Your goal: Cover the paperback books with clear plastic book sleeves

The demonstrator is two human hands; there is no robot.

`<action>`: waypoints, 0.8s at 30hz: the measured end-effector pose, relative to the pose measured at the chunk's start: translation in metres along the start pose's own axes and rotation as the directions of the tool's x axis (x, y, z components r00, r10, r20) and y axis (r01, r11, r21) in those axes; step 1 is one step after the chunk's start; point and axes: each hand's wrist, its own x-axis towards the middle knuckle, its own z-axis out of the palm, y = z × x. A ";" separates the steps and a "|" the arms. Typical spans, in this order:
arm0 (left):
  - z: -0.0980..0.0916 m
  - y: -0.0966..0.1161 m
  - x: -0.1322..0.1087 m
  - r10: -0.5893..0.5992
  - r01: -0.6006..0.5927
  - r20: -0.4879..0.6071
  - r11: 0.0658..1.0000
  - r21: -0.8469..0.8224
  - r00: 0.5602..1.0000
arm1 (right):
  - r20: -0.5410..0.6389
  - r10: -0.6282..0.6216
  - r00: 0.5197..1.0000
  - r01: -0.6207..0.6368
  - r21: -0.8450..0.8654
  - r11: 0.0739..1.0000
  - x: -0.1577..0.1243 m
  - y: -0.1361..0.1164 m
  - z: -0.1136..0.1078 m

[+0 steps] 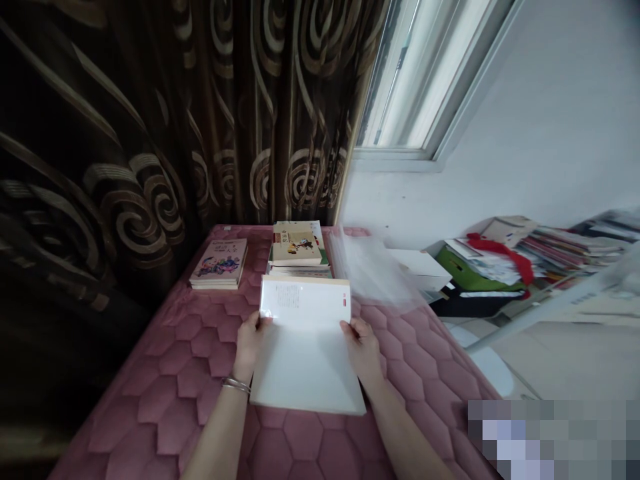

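Observation:
A white book [305, 347] lies on the pink quilted surface [175, 400] in front of me, its cover flap folded up at the far end. My left hand [250, 343] grips the book's left edge, a bracelet on that wrist. My right hand [364, 347] grips its right edge. Both hands have fingers curled onto the book.
Beyond the book stand a stack of books [299, 250] and a second small stack [220, 263] to the left. Clear plastic sleeves [373, 267] lie at the right. A dark patterned curtain [150, 133] hangs behind. Cluttered books and boxes [505, 267] sit off to the right.

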 end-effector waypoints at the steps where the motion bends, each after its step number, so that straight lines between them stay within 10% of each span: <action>1: -0.001 0.001 0.000 -0.003 0.003 0.003 1.000 0.016 1.000 | 0.014 0.001 1.000 -0.001 0.008 1.000 0.000 0.001 0.000; 18: 0.002 -0.004 0.001 0.013 -0.013 0.002 0.982 0.187 1.000 | 0.085 0.064 0.994 -0.075 0.130 0.989 0.005 0.000 0.001; 24: -0.003 -0.001 -0.005 -0.024 0.014 0.014 0.858 0.513 1.000 | 0.123 0.092 0.988 -0.121 0.250 0.961 0.007 -0.006 0.006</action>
